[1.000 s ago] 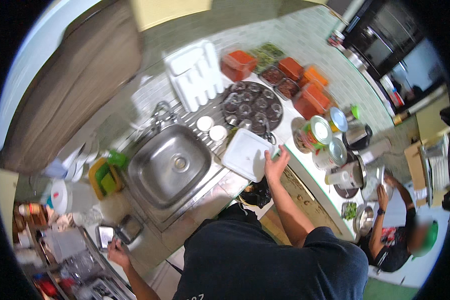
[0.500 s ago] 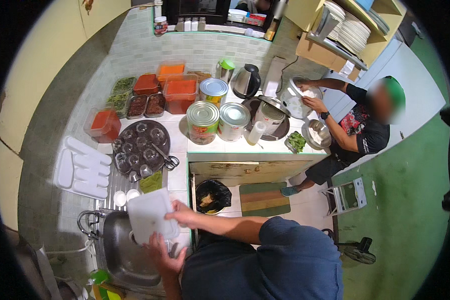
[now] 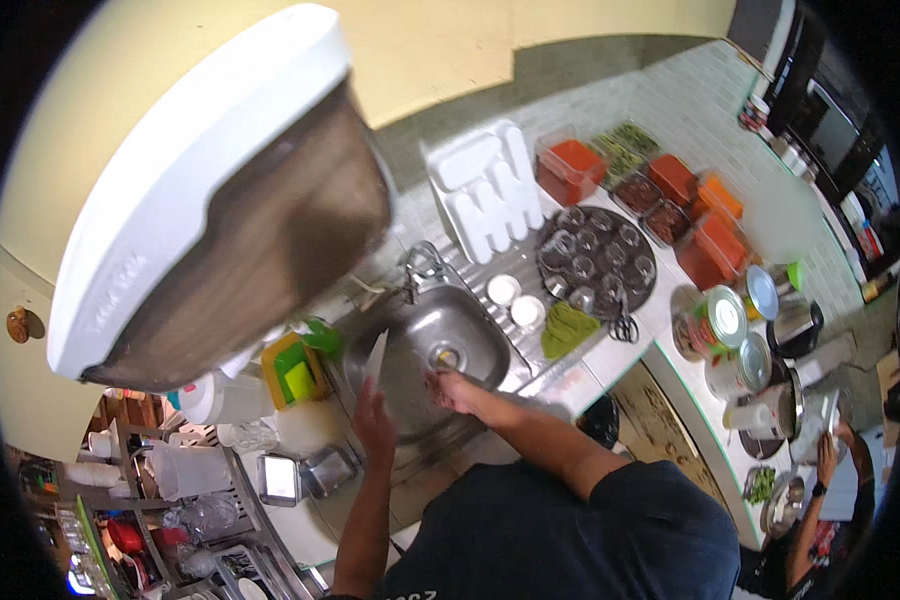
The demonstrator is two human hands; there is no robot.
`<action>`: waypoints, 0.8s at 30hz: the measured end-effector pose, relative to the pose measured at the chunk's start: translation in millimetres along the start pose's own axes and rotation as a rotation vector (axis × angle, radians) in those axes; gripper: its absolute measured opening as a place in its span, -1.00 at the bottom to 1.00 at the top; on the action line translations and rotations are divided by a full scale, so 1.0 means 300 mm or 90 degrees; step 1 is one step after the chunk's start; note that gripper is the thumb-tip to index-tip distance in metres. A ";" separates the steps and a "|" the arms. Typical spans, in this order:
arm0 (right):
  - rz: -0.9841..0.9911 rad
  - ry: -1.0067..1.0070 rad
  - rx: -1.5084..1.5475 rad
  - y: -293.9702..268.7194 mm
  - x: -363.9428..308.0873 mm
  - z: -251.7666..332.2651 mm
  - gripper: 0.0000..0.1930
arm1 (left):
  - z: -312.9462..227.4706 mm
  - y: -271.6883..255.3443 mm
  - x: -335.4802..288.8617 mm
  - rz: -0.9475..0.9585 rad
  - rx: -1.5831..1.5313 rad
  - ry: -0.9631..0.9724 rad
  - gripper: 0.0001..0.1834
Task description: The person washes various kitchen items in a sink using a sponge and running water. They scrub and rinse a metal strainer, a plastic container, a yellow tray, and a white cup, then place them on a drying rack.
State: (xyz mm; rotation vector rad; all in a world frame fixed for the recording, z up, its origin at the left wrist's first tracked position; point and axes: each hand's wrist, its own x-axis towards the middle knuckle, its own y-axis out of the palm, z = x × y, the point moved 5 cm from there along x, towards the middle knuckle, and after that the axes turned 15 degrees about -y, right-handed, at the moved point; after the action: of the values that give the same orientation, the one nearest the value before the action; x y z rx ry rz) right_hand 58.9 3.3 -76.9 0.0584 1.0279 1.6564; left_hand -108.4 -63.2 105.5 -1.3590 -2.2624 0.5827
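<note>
My left hand (image 3: 373, 420) is closed on a white rectangular plastic lid (image 3: 376, 356), which stands nearly edge-on over the left side of the steel sink (image 3: 470, 322). Over the basin, beside the drain, is my right hand (image 3: 452, 391), apart from the lid. Its fingers are curled in, and whatever they may hold is hidden. The faucet (image 3: 425, 262) rises at the sink's back edge. Left of the basin lies a yellow-green tub with a sponge (image 3: 297, 380).
A green cloth (image 3: 568, 330) and two small white cups lie on the drainboard, near a dark round tray of glass cups (image 3: 625, 265). Food containers and large cans (image 3: 722, 318) line the counter rightward. A paper towel dispenser (image 3: 300, 230) looms upper left. Another person (image 3: 835, 510) works far right.
The view has swung left, bringing the dispenser and shelves in. The lid has tipped from face-up to nearly edge-on over the sink. My right hand has let go of it.
</note>
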 end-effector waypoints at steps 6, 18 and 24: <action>0.024 -0.177 -0.561 -0.209 0.091 0.049 -0.77 | 0.031 -0.189 0.199 -0.180 -0.073 -0.119 -0.62; -0.012 -0.468 -0.632 0.007 0.738 0.648 -0.49 | 0.214 0.505 0.295 0.278 -0.488 -0.504 -0.62; 0.110 -0.461 -0.870 0.106 0.329 0.389 -0.47 | 0.133 0.654 0.353 0.348 -0.445 -0.582 -0.62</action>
State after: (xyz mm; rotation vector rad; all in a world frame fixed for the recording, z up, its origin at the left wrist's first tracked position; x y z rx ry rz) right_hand 59.3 151.9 -29.2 -0.1549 -0.7433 1.9455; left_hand -36.1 110.5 -20.7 -2.4950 -2.9606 0.7146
